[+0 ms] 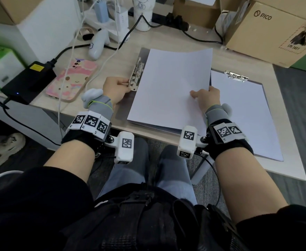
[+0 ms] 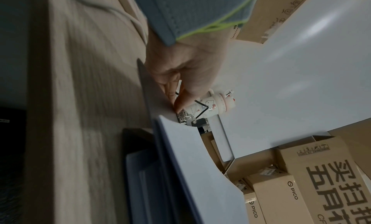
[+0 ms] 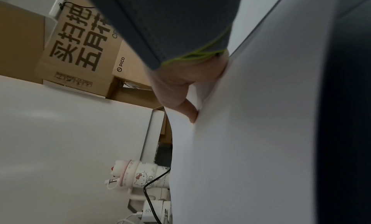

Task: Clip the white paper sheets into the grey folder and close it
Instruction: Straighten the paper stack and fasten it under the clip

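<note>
Nearest the person, the stack of white paper sheets (image 1: pixel 168 89) lies on the open grey plastic folder (image 1: pixel 123 111), its near corner overhanging the pale wood-grain counter (image 1: pixel 112 57). Beside the stack's right edge, the right hand (image 1: pixel 205 99) pinches that edge, thumb on top and fingers curled under, lifting it slightly. Left of the stack, the left hand (image 1: pixel 115 89) has fingers curled round the lever of the silver metal spring clip (image 1: pixel 136 74), which stands just beside the stack's left edge; whether the clamp bar is raised I cannot tell.

The sheets look not yet tucked under the clip. If the lever is let go early, the bar may snap onto bare folder or catch only the top sheets. The right hand's one-sided lift could fan the stack askew. Beyond the stack, the far edge bows upward, so sheets might buckle when the cover closes.
</note>
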`<state>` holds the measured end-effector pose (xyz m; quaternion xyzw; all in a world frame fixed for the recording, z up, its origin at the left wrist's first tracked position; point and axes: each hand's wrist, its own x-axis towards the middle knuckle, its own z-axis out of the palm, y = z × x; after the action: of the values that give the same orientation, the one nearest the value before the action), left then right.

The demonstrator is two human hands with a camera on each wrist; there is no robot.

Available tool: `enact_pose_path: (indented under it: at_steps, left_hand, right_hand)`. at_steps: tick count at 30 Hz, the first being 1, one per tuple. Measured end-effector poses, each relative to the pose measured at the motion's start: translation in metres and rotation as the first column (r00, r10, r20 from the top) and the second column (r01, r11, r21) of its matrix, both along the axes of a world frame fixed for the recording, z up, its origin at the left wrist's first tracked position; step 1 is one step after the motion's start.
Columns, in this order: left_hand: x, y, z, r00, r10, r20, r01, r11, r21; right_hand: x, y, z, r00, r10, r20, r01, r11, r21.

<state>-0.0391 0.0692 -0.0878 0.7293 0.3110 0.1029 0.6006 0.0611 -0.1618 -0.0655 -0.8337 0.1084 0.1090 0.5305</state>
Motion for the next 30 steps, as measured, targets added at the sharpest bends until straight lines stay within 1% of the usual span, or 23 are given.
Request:
enact_pose_path:
  at_steps: [3,9,14,17,22,24,25,27,29,30]
  left_hand:
    - [-0.001,-0.001,0.001,1.0,0.006,0.012,-0.006,1.0,-0.004]
    - [-0.003,0.0,0.0,0.998,0.064,0.018,-0.063,0.995,-0.073]
    - [-0.005,0.0,-0.001,0.999,0.04,0.027,-0.038,0.997,-0.07]
    - [-0.003,0.003,-0.003,0.999,0.05,0.008,-0.049,0.997,-0.056]
    - [-0.003,0.006,0.0,1.0,0.018,-0.015,-0.019,0.995,-0.093]
    - [-0.001,0.007,0.0,1.0,0.002,-0.013,-0.003,0.993,-0.115]
    - [0.0,0.007,0.0,1.0,0.001,-0.013,-0.002,0.992,-0.126]
    - [0.0,0.008,-0.001,1.0,0.006,-0.018,-0.008,0.989,-0.151]
    - [0.001,0.01,-0.002,0.999,-0.016,-0.028,0.01,0.984,-0.176]
    - [0.002,0.011,-0.002,0.999,-0.038,-0.033,0.032,0.982,-0.184]
  right_hand:
    - [0.001,0.001,0.002,1.0,0.007,0.005,-0.007,1.0,-0.029]
    - [0.001,0.013,0.002,0.999,0.032,-0.009,-0.033,0.997,-0.072]
    - [0.0,0.023,-0.001,1.0,0.028,-0.012,-0.029,0.992,-0.124]
    - [-0.002,0.027,0.0,0.999,0.045,-0.02,-0.048,0.973,-0.224]
    - [-0.002,0.03,0.006,0.997,0.082,-0.009,-0.08,0.929,-0.362]
    - [-0.002,0.033,0.008,0.991,0.132,0.003,-0.116,0.883,-0.455]
    - [-0.001,0.035,0.01,0.985,0.171,0.003,-0.144,0.836,-0.53]
    - [-0.002,0.041,0.014,0.964,0.266,-0.022,-0.212,0.713,-0.668]
    - [-0.002,0.051,0.016,0.907,0.41,-0.096,-0.344,0.592,-0.729]
    - [-0.002,0.057,0.015,0.859,0.492,-0.144,-0.428,0.534,-0.729]
